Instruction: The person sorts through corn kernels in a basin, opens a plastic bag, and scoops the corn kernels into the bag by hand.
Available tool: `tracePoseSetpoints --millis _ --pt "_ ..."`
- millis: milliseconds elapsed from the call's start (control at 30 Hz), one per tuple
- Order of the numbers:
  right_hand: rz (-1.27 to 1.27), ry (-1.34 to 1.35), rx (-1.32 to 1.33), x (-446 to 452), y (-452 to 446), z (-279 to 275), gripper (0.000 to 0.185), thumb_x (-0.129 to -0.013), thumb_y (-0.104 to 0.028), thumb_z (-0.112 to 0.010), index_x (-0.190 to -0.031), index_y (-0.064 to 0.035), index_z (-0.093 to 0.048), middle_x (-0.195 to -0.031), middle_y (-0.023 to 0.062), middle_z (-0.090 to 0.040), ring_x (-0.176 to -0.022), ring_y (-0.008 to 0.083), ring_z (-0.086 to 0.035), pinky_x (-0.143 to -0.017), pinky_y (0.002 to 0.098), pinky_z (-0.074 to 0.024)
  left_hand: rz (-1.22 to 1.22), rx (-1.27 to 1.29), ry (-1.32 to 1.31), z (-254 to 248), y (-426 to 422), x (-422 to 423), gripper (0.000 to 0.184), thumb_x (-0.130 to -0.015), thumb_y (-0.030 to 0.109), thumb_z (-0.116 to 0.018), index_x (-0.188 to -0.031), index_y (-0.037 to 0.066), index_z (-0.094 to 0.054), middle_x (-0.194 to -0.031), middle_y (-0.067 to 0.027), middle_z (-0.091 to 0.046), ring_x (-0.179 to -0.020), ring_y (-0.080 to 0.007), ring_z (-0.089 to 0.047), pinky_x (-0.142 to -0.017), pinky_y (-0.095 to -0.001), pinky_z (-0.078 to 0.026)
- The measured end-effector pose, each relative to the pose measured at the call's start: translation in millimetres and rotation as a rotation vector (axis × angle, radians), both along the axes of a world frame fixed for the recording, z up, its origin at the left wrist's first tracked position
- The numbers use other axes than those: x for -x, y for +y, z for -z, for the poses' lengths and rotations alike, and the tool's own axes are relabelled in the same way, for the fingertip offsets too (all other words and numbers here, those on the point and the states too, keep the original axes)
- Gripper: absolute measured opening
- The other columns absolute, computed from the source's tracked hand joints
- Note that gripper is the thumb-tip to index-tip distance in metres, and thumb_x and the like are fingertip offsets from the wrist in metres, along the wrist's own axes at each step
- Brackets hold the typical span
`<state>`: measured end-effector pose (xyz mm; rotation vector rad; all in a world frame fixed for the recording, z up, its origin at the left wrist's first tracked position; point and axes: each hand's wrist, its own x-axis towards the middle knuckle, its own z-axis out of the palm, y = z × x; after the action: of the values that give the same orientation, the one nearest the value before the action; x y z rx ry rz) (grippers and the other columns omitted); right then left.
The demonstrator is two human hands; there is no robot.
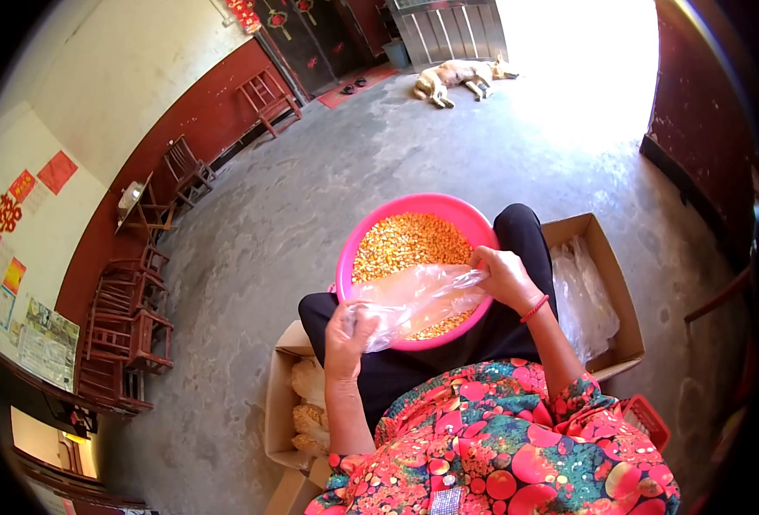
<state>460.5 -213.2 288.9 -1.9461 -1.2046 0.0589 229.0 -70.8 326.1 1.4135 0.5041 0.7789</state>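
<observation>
A clear plastic bag (418, 296) is stretched between my two hands over a pink basin (485, 225). Orange-yellow corn kernels (409, 240) fill the basin, which rests at my lap between my knees. My left hand (348, 339) is closed on the bag's left end, near the basin's lower left rim. At the upper right, my right hand (507, 276), with a red bracelet (534, 308) at its wrist, pinches the other end. The bag looks flat, and kernels show below and above it.
An open cardboard box (624, 322) on my right holds clear plastic bags (581, 300). Another box (275, 403) on my left holds filled bags (310, 421). A dog (461, 79) lies on the floor ahead. Wooden chairs (143, 335) line the left wall.
</observation>
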Motion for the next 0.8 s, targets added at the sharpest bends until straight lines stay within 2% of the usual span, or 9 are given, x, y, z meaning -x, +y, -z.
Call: tracePoseSetpoints --millis 67,133,167,233,433,467,533,633,800 --pt "-0.039 0.1 -0.005 -2 -2 0 0.024 -0.063 -0.01 -0.064 -0.084 -0.0052 -0.054 -0.066 0.0092 -0.057 -0.059 0.0208 -0.059 -0.053 0.0303 -0.0464 0.042 -0.163 0.117 4 -6 -5 0.025 -0.071 0.003 -0.062 -0.094 0.004 -0.051 -0.075 0.0002 -0.053 -0.067 -0.0064 -0.05 -0.062 -0.0204 -0.042" --pt "-0.171 0.872 -0.166 -2 -2 5 0.026 -0.068 -0.004 -0.06 -0.093 -0.0039 -0.054 -0.075 0.0056 -0.058 -0.062 0.0158 -0.058 -0.052 0.0251 -0.047 0.061 -0.388 0.288 19 -7 -10 0.023 -0.07 0.005 -0.063 -0.091 0.003 -0.053 -0.073 -0.0017 -0.055 -0.068 -0.0067 -0.052 -0.06 -0.0222 -0.043" --pt "-0.17 0.873 -0.167 0 -1 4 0.026 -0.068 -0.004 -0.06 -0.093 -0.0039 -0.054 -0.075 0.0056 -0.058 -0.062 0.0158 -0.058 -0.052 0.0251 -0.047 0.062 -0.39 0.289 29 -4 -12 0.023 -0.07 0.005 -0.063 -0.091 0.003 -0.053 -0.073 -0.0017 -0.055 -0.068 -0.0067 -0.052 -0.06 -0.0222 -0.043" --pt "-0.239 1.415 -0.511 8 3 0 0.029 -0.072 0.004 -0.05 -0.1 -0.0032 -0.051 -0.079 0.006 -0.057 -0.066 0.0144 -0.059 -0.057 0.0215 -0.0484 0.063 -0.385 0.429 48 0 -16 0.01 -0.075 0.006 -0.06 -0.083 0.003 -0.055 -0.067 0.003 -0.052 -0.062 -0.0047 -0.049 -0.054 -0.0199 -0.04" --pt "-0.373 1.608 -0.503 22 16 31 0.021 -0.081 -0.001 -0.044 -0.101 -0.004 -0.052 -0.084 0.0061 -0.058 -0.071 0.0127 -0.058 -0.061 0.0225 -0.0479 -0.058 -0.357 0.401 110 20 -15 0.017 -0.083 0.015 -0.051 -0.078 0.0 -0.057 -0.058 0.0016 -0.05 -0.053 -0.0038 -0.043 -0.046 -0.0223 -0.036" --pt "-0.334 1.6 -0.501 23 25 58 0.018 -0.083 -0.005 -0.045 -0.099 -0.0038 -0.053 -0.084 0.0051 -0.059 -0.07 0.0112 -0.058 -0.061 0.0226 -0.0475 -0.123 -0.191 0.271 114 22 -15 0.019 -0.084 0.017 -0.05 -0.076 0.001 -0.057 -0.058 0.0029 -0.049 -0.051 -0.0031 -0.041 -0.045 -0.0207 -0.034" --pt "-0.348 1.468 -0.373 26 27 68 0.018 -0.082 -0.007 -0.047 -0.098 -0.004 -0.054 -0.082 0.0023 -0.058 -0.068 0.0074 -0.055 -0.061 0.0205 -0.0459 -0.256 0.094 0.034 110 21 -13 0.026 -0.086 0.023 -0.047 -0.072 0.004 -0.058 -0.058 0.0062 -0.047 -0.048 -0.0015 -0.037 -0.043 -0.0168 -0.029" --pt "-0.38 1.11 -0.081 36 19 45 0.019 -0.08 -0.008 -0.048 -0.097 -0.0023 -0.054 -0.075 -0.0023 -0.053 -0.062 0.0034 -0.049 -0.053 0.0174 -0.0397 -0.3 0.226 -0.041 115 29 -10 0.024 -0.086 0.027 -0.048 -0.07 0.011 -0.053 -0.059 0.0066 -0.048 -0.046 -0.001 -0.038 -0.041 -0.016 -0.029" --pt "-0.322 0.925 -0.045 42 30 60 0.016 -0.078 -0.01 -0.05 -0.09 -0.001 -0.056 -0.067 -0.0055 -0.048 -0.056 0.0015 -0.041 -0.045 0.0172 -0.0338 -0.315 0.308 -0.113 116 30 -11 0.025 -0.086 0.03 -0.047 -0.075 0.009 -0.054 -0.064 0.0037 -0.052 -0.054 -0.0034 -0.047 -0.048 -0.0144 -0.036"
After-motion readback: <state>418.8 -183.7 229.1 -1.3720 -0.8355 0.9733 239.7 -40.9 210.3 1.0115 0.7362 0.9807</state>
